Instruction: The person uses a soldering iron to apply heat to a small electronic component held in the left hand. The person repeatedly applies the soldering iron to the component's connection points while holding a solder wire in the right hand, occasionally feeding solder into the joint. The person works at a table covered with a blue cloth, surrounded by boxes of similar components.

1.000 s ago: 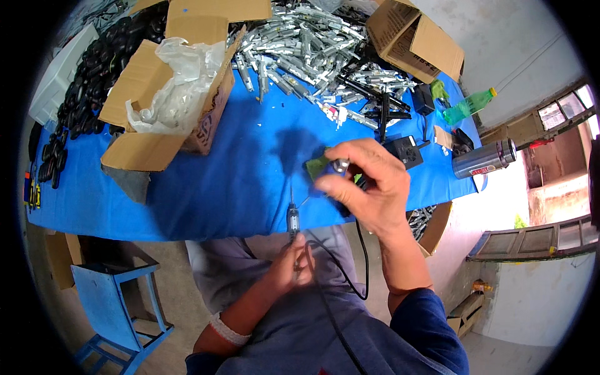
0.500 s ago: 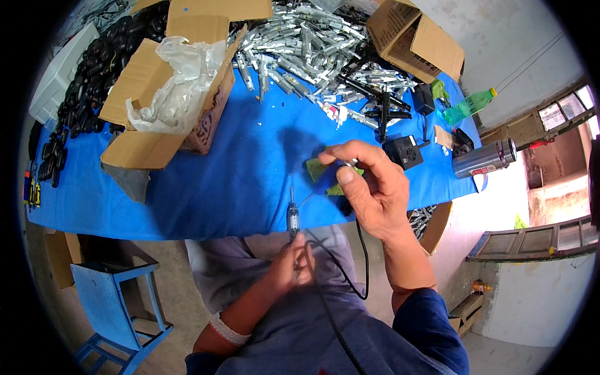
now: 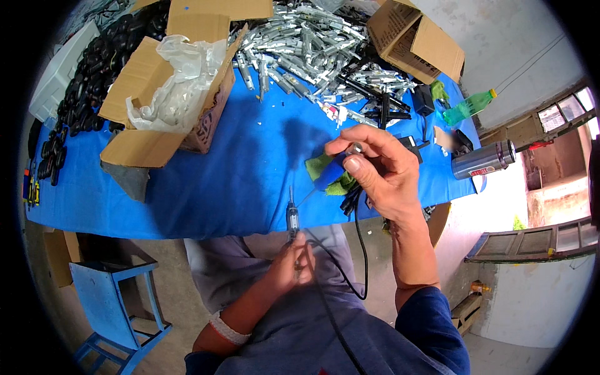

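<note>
"What has the right hand [image 3: 390, 178] got?"

"A blue-handled tool [image 3: 330, 176]. Thumb and bent fingers [image 3: 365, 134] stand narrow, pinching it near the metal cap."

"And the left hand [image 3: 292, 262]?"

"Fingers curled around the lower part of a slim clear-and-grey piece [image 3: 293, 219], whose thin rod points to twelve o'clock. That piece is just below mid-view, by the near edge of the worktop [image 3: 219, 209]."

"Do the two meet?"

"The tool's thin shaft slants down between seven and eight o'clock, ending by the piece's upper part. Whether it touches, I can't tell."

"What's around them?"

"From the piece, a green cloth [image 3: 317, 165] at one o'clock and a looping black cable [image 3: 367, 269] at four. From mid-view, a silvery heap of parts [image 3: 306, 40] at twelve, an open cardboard box [image 3: 209, 122] between ten and eleven, a green bottle [image 3: 469, 107] at two, a metal flask [image 3: 483, 161] near three."
</note>
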The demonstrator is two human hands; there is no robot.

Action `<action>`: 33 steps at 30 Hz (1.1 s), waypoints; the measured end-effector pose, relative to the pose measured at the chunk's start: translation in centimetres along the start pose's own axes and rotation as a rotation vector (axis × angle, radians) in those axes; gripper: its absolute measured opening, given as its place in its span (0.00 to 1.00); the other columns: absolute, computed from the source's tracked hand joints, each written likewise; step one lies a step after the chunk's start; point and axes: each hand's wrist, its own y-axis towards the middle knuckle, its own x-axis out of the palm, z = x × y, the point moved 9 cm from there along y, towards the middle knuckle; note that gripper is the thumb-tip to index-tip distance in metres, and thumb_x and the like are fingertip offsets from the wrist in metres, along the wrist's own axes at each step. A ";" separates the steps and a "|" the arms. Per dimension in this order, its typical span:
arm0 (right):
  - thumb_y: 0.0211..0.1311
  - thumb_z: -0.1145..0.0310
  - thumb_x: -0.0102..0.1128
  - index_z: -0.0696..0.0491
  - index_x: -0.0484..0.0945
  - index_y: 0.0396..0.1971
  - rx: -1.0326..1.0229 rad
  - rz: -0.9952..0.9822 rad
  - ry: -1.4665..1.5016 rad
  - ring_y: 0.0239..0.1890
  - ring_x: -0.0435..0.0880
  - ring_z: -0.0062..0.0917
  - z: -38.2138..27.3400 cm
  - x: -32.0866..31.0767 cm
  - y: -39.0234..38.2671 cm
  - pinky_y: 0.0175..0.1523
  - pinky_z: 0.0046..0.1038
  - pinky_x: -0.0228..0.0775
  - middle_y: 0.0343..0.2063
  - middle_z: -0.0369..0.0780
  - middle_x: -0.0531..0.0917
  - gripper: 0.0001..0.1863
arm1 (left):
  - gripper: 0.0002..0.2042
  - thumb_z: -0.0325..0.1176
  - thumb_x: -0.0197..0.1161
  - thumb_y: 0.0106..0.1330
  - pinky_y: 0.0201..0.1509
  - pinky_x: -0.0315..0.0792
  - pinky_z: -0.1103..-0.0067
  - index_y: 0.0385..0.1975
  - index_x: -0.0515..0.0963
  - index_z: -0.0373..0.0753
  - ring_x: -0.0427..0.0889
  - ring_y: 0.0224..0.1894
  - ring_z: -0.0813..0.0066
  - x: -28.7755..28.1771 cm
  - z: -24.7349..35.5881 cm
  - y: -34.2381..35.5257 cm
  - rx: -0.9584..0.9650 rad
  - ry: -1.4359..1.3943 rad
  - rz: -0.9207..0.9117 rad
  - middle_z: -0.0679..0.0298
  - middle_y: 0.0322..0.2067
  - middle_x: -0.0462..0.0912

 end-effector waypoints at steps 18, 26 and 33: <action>0.55 0.75 0.65 0.57 0.80 0.37 0.015 0.074 -0.008 0.36 0.81 0.24 -1.3 -0.3 -0.9 0.43 0.23 0.72 0.32 0.41 0.83 0.09 | 0.28 0.62 0.43 0.67 0.17 0.59 0.78 0.17 0.66 0.44 0.65 0.13 0.74 -0.1 -0.3 0.1 -0.010 -0.030 -0.001 0.65 0.11 0.65; 0.50 0.76 0.68 0.57 0.81 0.35 -0.252 0.156 -0.435 0.34 0.80 0.22 -2.9 -0.4 -1.8 0.39 0.21 0.71 0.35 0.41 0.82 0.10 | 0.28 0.63 0.43 0.66 0.18 0.60 0.78 0.17 0.66 0.44 0.66 0.14 0.73 -0.4 -0.4 -0.1 -0.039 -0.058 0.013 0.65 0.11 0.66; 0.50 0.76 0.68 0.56 0.81 0.39 -0.140 0.079 -0.286 0.34 0.79 0.21 -2.2 -0.3 -1.1 0.38 0.20 0.71 0.35 0.42 0.82 0.13 | 0.28 0.63 0.42 0.67 0.19 0.60 0.78 0.17 0.66 0.44 0.66 0.14 0.73 -0.5 -0.4 0.1 -0.026 -0.010 0.008 0.65 0.11 0.65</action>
